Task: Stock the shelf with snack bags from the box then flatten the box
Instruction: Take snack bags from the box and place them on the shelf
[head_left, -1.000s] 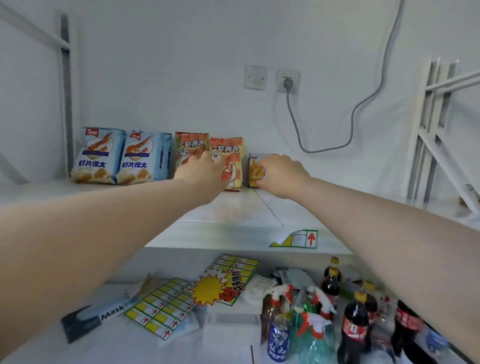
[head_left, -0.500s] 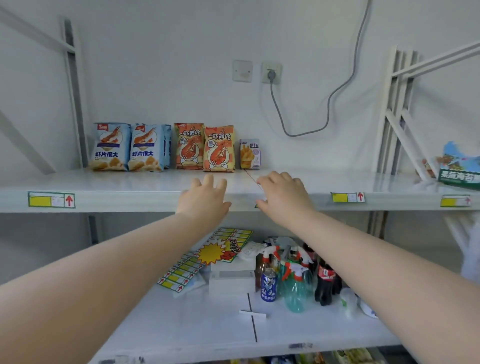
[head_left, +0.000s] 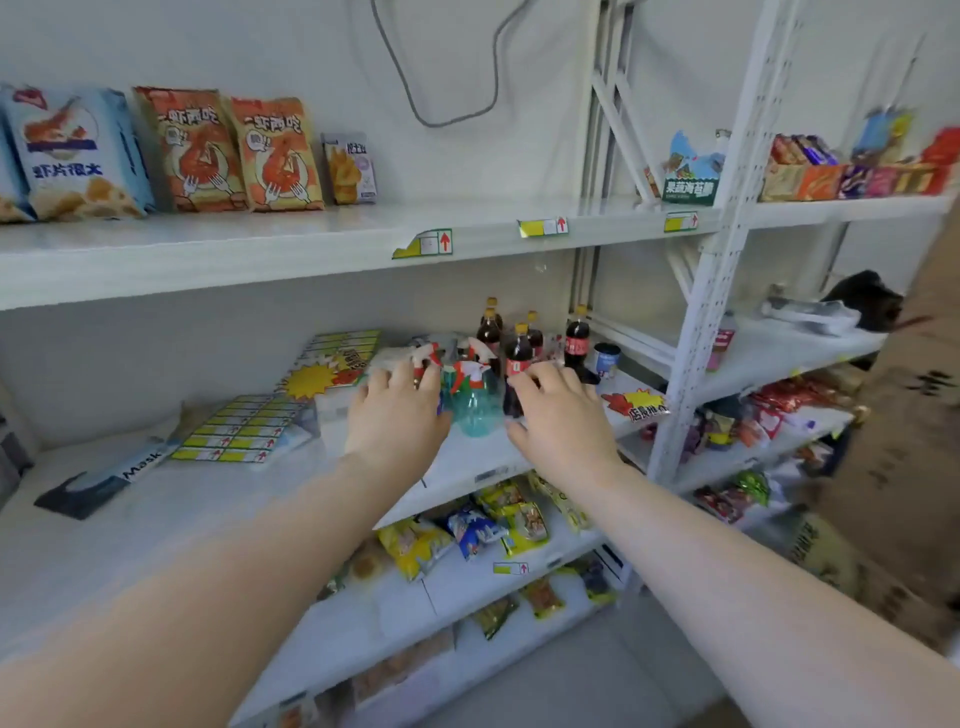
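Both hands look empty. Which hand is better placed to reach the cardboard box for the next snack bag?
Right, probably. The right hand is empty and sits on the side where the cardboard box shows at the frame's right edge. The left hand, also empty, is farther from it, in front of the spray bottle.

White metal shelf (head_left: 260, 244) above both hands (head_left: 395, 415) carries a row of upright snack bags (head_left: 234, 150) — blue ones leftmost, two orange, one small. Middle shelf (head_left: 156, 514), level with the hands: cola bottles (head_left: 519, 348) and spray bottles (head_left: 470, 400) just beyond the fingers, label sheets (head_left: 239, 431) and a mask box (head_left: 98, 483) to their left. Lower shelves (head_left: 457, 587) below the hands — loose snack packets (head_left: 467, 530).
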